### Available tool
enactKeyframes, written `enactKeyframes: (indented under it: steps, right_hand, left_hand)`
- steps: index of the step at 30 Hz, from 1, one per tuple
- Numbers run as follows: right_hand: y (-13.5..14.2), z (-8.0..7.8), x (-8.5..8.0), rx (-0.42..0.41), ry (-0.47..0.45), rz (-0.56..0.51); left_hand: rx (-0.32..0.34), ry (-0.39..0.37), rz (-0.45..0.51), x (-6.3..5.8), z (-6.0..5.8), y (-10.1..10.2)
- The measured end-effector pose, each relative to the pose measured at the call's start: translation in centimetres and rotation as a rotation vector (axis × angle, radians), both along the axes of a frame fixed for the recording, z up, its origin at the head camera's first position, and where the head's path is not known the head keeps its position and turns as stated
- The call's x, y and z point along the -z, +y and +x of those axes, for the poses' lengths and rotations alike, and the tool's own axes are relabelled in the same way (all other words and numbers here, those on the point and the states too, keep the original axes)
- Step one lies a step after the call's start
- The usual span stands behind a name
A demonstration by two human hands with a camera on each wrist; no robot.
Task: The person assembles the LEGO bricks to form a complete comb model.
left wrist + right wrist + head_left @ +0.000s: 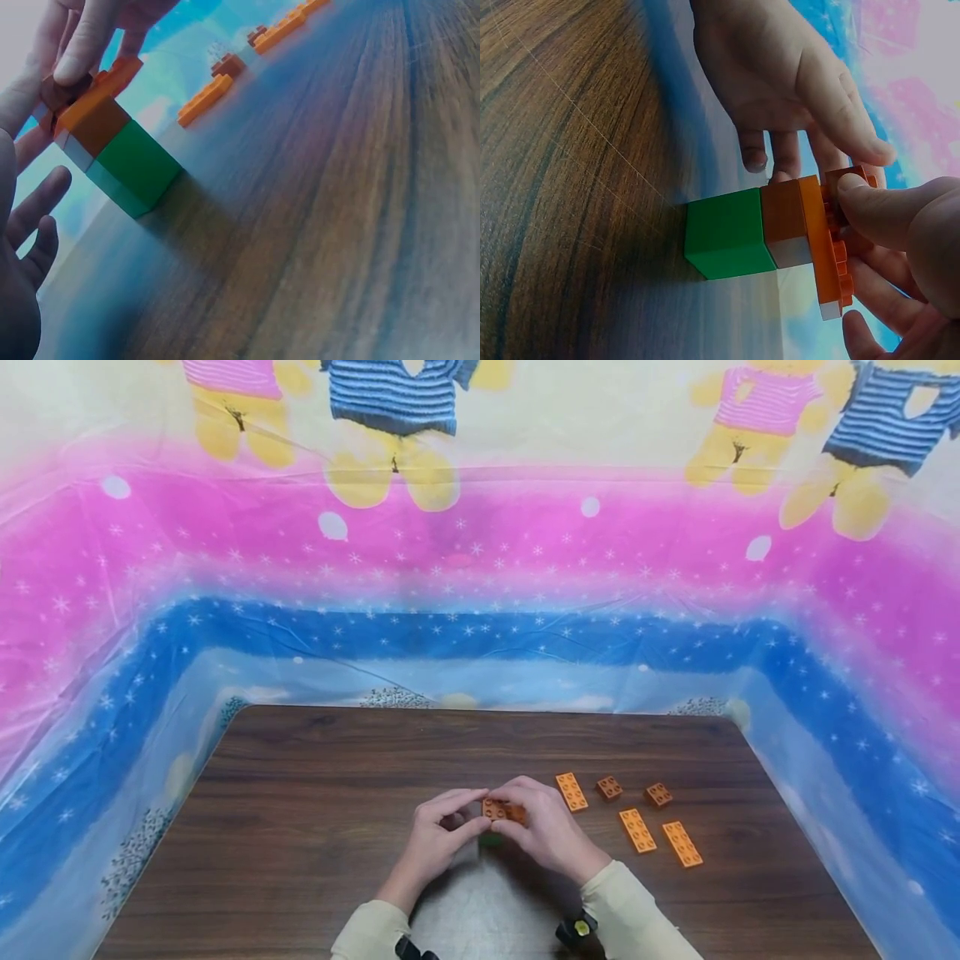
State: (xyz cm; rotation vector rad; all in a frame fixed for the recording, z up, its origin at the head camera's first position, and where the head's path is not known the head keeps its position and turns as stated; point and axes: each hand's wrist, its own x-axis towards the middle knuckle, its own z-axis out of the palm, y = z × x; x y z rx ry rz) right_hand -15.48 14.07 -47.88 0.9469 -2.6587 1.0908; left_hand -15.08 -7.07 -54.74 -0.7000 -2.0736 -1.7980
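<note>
A small stack of toy building bricks stands on the table between both hands. Its base is a green block (727, 234), with a brown brick (784, 217) on top. Above that, a flat orange brick (821, 247) sticks out to the right side. On its studs sits a small brown top brick (495, 810), partly covered by fingers. My right hand (551, 827) pinches this top brick, the thumb against its side. From the left, my left hand (442, 831) also pinches it between thumb and forefinger; its other fingers are off the stack.
To the right on the dark wooden table (315, 827) lie three flat orange bricks (637, 831) and two small brown bricks, one nearer (610, 788) and one farther right (659, 794). A printed cloth (480, 560) hangs around the back and sides of the table.
</note>
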Motion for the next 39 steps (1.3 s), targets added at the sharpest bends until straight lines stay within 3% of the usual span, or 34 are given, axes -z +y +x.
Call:
enactKeyframes:
  steps: [7,14,24,33,39]
  right_hand:
    - [-0.02,-0.07,0.15,0.036,0.015,-0.004]
    - [0.01,-0.17,0.20,0.070,-0.031,-0.011]
    - [0.10,-0.59,-0.01,0.062,-0.044,0.039]
    - [0.10,-0.31,0.31,0.075,-0.065,0.035]
    - [0.26,-0.52,0.52,0.068,-0.073,0.007]
  left_hand:
    - [-0.008,0.059,-0.014,-0.27,-0.18,0.06]
    - [0.003,0.039,-0.022,-0.46,-0.13,-0.14]
    - [-0.019,0.039,-0.050,-0.14,-0.28,-0.21]
    - [-0.017,0.099,-0.030,0.39,-0.20,-0.11]
    - [-0.018,0.024,-0.001,0.47,-0.03,0.20]
